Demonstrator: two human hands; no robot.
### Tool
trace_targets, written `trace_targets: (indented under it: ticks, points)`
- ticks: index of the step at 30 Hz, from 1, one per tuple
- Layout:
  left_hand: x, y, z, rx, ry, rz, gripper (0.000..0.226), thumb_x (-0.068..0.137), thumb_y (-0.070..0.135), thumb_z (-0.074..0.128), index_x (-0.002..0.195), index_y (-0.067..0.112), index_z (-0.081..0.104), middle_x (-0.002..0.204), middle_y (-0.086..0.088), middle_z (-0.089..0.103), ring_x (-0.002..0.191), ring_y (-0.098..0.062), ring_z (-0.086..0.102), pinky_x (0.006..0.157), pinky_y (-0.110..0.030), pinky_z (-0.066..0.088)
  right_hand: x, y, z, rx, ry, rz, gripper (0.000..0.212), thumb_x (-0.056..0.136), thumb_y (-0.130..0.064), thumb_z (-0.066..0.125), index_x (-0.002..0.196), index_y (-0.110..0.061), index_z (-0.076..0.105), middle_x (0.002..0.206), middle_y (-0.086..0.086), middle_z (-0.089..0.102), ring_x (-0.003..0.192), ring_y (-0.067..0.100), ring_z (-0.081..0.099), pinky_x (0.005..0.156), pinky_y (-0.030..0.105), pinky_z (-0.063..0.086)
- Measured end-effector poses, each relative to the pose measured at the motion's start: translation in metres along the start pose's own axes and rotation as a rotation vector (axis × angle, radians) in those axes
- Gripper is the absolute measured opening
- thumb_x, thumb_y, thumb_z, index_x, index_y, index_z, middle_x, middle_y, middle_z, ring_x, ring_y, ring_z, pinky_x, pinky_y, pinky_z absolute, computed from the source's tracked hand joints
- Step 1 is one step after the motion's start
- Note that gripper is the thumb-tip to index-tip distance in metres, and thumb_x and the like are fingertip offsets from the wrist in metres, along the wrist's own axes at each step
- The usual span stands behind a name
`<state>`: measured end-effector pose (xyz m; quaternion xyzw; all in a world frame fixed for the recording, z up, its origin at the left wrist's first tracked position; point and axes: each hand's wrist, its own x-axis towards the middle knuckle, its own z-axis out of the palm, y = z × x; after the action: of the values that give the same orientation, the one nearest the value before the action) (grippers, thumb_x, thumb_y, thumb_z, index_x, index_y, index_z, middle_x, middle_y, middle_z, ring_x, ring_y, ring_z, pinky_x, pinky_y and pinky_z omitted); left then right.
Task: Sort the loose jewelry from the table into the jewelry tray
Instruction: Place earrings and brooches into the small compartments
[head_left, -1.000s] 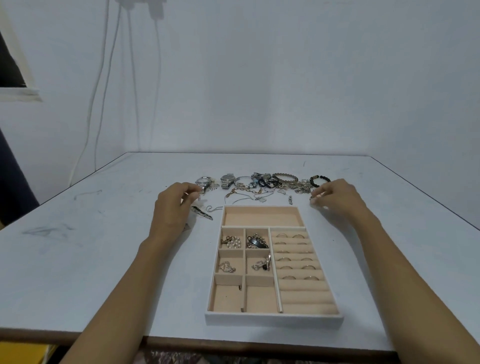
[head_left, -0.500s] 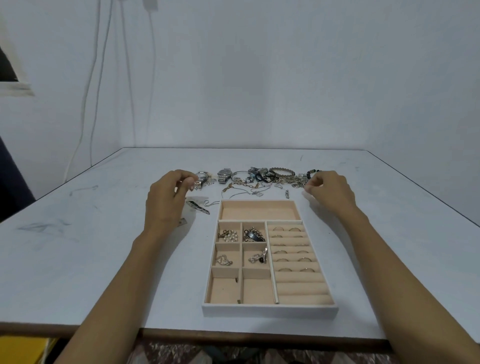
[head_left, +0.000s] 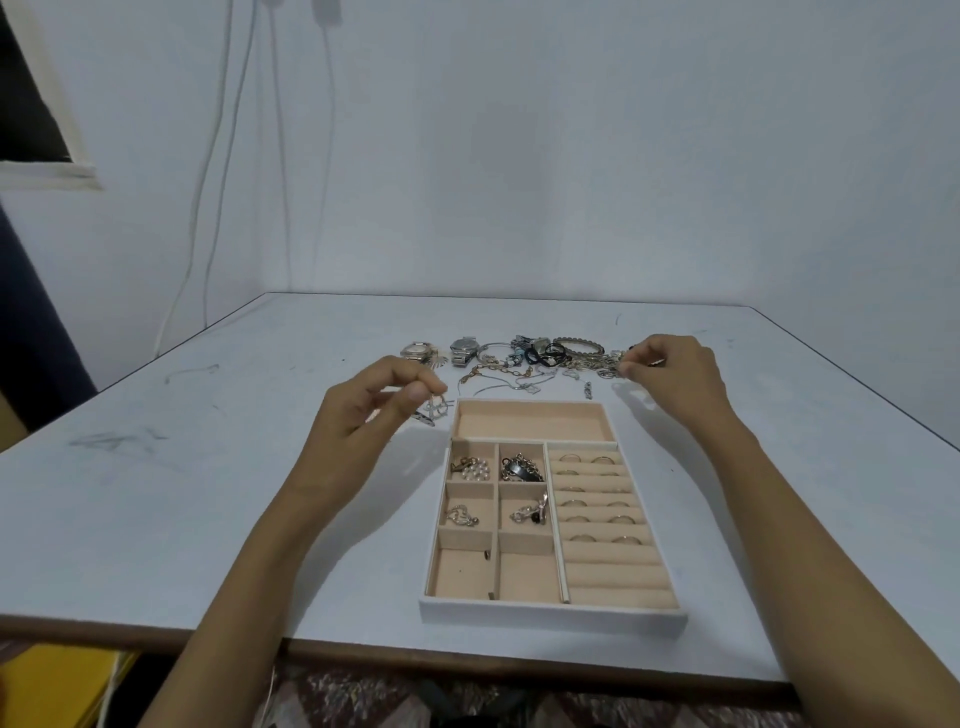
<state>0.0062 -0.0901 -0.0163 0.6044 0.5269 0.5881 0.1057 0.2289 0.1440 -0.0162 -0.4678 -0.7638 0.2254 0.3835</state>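
Left hand (head_left: 374, 410) is pinching a small silver piece (head_left: 435, 409), maybe an earring, dangling just left of the jewelry tray's (head_left: 550, 617) far corner. Right hand (head_left: 675, 374) has its fingers curled together at the right end of the loose jewelry pile (head_left: 519, 361) on the table (head_left: 208, 493); can't tell if it's got anything.

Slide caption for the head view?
Left hand pinches a silver piece beside the jewelry tray; right hand reaches the loose pile.
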Motion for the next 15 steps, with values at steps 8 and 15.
trace_targets:
  ticks: [8,15]
  points:
    - [-0.042,0.005,0.001,-0.183,-0.419,-0.145,0.018,0.081,0.029,0.071,0.085,0.013,0.077,0.09,-0.011,0.067,0.093,-0.031,0.061,0.085,-0.041,0.051,-0.001,0.005,0.001,-0.019,-0.022,0.026,0.003,0.082,-0.019,0.07,0.085,-0.018,0.07,0.092,-0.002,0.068,0.094,0.019,0.061,0.078,0.034,0.047]
    - [-0.044,0.012,0.001,-0.13,-0.412,-0.221,0.022,0.069,0.028,0.082,0.084,0.012,0.077,0.091,-0.008,0.069,0.093,-0.028,0.065,0.084,-0.052,0.053,-0.006,0.006,-0.001,-0.016,-0.025,0.033,0.004,0.082,-0.017,0.07,0.086,-0.016,0.07,0.091,-0.002,0.068,0.093,0.02,0.061,0.075,0.032,0.045]
